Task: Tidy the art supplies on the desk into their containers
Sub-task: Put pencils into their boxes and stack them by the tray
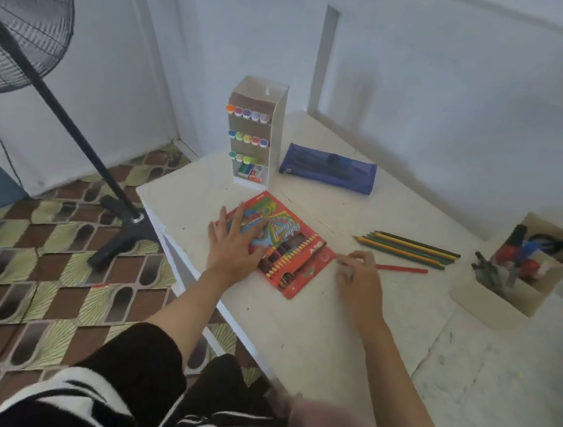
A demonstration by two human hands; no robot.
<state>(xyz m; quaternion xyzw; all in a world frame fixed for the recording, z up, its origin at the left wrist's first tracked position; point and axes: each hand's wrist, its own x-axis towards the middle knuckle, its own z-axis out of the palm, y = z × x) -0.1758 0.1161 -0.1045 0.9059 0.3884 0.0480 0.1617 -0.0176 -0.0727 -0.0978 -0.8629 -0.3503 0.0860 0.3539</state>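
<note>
Red pencil box [299, 249] under flat, spread left hand [232, 244]; red pencil [402, 269] in fingertip pinch of right hand [358, 276]

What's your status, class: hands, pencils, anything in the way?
Left hand flat on pencil box. Right hand pinches red pencil at box's edge. Loose pencils farther right. Nothing blocking.

Bare forearms [181, 307]; black garment [142, 355] with fuzzy white stripes.

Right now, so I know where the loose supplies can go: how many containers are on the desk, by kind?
Tiered marker holder: 1
Blue pencil case: 1
Red coloured-pencil box: 1
Beige organiser box: 1
Total: 4
</note>
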